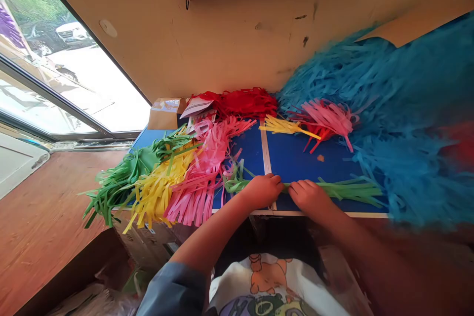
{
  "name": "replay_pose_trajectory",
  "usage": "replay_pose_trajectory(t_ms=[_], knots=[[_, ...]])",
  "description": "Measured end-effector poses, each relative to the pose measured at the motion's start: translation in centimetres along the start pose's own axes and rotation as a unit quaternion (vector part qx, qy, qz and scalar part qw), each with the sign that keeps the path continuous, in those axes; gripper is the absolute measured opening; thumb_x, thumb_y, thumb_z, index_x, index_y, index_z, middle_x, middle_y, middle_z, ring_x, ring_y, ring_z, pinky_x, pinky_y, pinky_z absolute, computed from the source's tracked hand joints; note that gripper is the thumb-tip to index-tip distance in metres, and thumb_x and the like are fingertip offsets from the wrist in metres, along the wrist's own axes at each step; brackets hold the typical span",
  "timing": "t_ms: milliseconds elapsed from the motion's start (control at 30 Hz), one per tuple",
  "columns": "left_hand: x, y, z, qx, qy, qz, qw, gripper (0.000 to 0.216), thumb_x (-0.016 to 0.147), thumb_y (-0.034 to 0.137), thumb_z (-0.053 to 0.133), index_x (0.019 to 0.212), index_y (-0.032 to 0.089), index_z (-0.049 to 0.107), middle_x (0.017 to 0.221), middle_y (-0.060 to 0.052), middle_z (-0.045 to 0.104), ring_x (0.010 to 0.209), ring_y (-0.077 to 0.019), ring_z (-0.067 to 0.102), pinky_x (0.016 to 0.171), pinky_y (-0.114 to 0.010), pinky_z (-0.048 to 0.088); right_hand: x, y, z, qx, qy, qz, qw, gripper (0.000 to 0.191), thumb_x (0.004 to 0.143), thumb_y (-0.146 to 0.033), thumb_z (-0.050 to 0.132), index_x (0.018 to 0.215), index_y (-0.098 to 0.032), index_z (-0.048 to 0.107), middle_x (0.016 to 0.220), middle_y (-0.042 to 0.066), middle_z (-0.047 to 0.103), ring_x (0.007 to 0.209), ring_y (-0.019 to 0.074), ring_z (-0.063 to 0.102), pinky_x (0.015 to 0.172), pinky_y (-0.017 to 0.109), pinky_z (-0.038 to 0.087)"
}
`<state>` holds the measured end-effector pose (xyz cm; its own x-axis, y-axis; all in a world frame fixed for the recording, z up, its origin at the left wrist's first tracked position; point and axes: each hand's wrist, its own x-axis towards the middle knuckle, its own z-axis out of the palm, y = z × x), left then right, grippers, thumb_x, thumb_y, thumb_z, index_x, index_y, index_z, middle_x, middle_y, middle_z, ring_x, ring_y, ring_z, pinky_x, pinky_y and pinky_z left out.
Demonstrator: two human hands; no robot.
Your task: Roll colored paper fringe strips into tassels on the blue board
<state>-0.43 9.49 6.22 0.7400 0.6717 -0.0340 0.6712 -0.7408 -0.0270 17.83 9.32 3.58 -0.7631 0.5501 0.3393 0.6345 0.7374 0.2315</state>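
Note:
A green tissue paper tassel (348,189) lies stretched along the front edge of the blue table (296,158), its fringed strips fanning out at both ends. Near its middle, my left hand (263,190) is closed around the paper. Just to the right, my right hand (309,196) grips the same tassel, a short gap of twisted green showing between the two. Behind my hands rest a yellow tassel (287,126) and a pink tassel (329,118) with twisted stems, a red one partly under the pink.
Left on the table are piles of dark green fringe (137,165), yellow fringe (159,187) and pink fringe (207,158). Red fringe (248,102) lies by the wall, beside a brown packet (165,114). A large blue fringe heap (370,79) covers the right. Cardboard boxes stand below.

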Motion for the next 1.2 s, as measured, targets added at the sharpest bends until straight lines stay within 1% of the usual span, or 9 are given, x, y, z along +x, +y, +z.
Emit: replay_pose_trajectory(t_ms=[67,167,300,400,500,700,933,1067,1200], knots=[[0.2,0.2,-0.2,0.001,-0.009,-0.006,1.000,0.011,0.081,0.016,0.050,0.090,0.014,0.057,0.088,-0.008,0.055,0.080,-0.0213,0.055,0.058,-0.029,0.048,0.1,0.4,0.0,0.014,-0.005,0.000,1.000,0.024,0.080,-0.004,0.043,0.065,-0.016,0.056,0.065,0.004,0.055,0.063,0.0159,0.046,0.061,0.030,0.027],[0.5,0.4,-0.4,0.000,-0.024,-0.017,1.000,0.017,0.077,0.014,0.052,0.094,0.013,0.055,0.089,-0.009,0.054,0.081,-0.0219,0.055,0.058,-0.029,0.048,-0.1,0.7,-0.2,0.043,-0.014,0.006,0.999,0.017,0.083,-0.016,0.048,0.070,-0.017,0.058,0.073,0.004,0.058,0.071,0.0163,0.049,0.064,0.029,0.029],[0.5,0.2,-0.4,-0.007,-0.027,-0.038,0.999,0.016,0.081,0.016,0.050,0.095,0.013,0.055,0.092,-0.009,0.055,0.083,-0.0208,0.055,0.065,-0.029,0.049,-0.2,0.2,-0.3,0.071,-0.014,0.027,0.997,0.015,0.084,-0.026,0.051,0.080,-0.016,0.061,0.082,0.005,0.061,0.080,0.0175,0.050,0.069,0.029,0.031],[0.4,-0.1,-0.3,-0.004,-0.030,-0.031,0.999,0.013,0.086,0.017,0.046,0.091,0.013,0.057,0.092,-0.008,0.055,0.083,-0.0195,0.055,0.070,-0.030,0.049,0.1,-0.5,-0.1,0.043,0.020,0.044,0.998,0.015,0.085,-0.022,0.049,0.079,-0.016,0.061,0.080,0.005,0.061,0.078,0.0175,0.049,0.070,0.029,0.030],[0.2,-0.2,-0.2,0.007,-0.038,-0.018,0.999,0.015,0.087,0.013,0.043,0.088,0.012,0.058,0.091,-0.008,0.056,0.083,-0.0196,0.055,0.068,-0.030,0.050,0.6,-1.2,0.3,0.024,0.043,0.055,0.997,0.017,0.084,-0.014,0.047,0.072,-0.017,0.059,0.078,0.005,0.061,0.075,0.0175,0.047,0.069,0.030,0.029],[-0.8,0.3,0.6,0.029,-0.036,-0.018,0.999,0.020,0.090,0.012,0.038,0.095,0.011,0.057,0.101,-0.011,0.056,0.090,-0.0212,0.053,0.063,-0.028,0.051,-0.1,-1.0,0.7,0.006,0.044,0.063,0.997,0.018,0.078,-0.005,0.047,0.069,-0.016,0.057,0.071,0.005,0.058,0.070,0.0179,0.044,0.065,0.029,0.027],[-2.2,0.2,1.4,0.022,-0.012,-0.043,0.999,0.023,0.091,0.013,0.036,0.098,0.013,0.058,0.111,-0.009,0.055,0.094,-0.0191,0.052,0.071,-0.028,0.051,-2.4,0.8,0.3,0.011,-0.009,0.075,0.997,0.016,0.081,-0.007,0.046,0.075,-0.016,0.059,0.080,0.006,0.059,0.074,0.0180,0.045,0.070,0.029,0.028],[-1.9,0.4,2.4,-0.011,0.056,-0.095,0.994,0.021,0.091,0.019,0.040,0.090,0.015,0.060,0.101,-0.007,0.058,0.088,-0.0197,0.053,0.077,-0.033,0.049,-1.7,0.7,0.0,0.035,-0.064,0.109,0.991,0.010,0.080,-0.016,0.050,0.082,-0.015,0.059,0.085,0.007,0.058,0.079,0.0195,0.046,0.071,0.031,0.027],[-1.6,0.4,2.8,-0.045,0.079,-0.113,0.989,0.019,0.091,0.019,0.040,0.091,0.015,0.059,0.099,-0.006,0.058,0.088,-0.0188,0.052,0.081,-0.032,0.046,-0.2,0.7,-0.3,0.112,-0.116,0.114,0.980,0.015,0.085,-0.024,0.045,0.086,-0.018,0.060,0.092,0.006,0.058,0.084,0.0183,0.046,0.072,0.031,0.027]])
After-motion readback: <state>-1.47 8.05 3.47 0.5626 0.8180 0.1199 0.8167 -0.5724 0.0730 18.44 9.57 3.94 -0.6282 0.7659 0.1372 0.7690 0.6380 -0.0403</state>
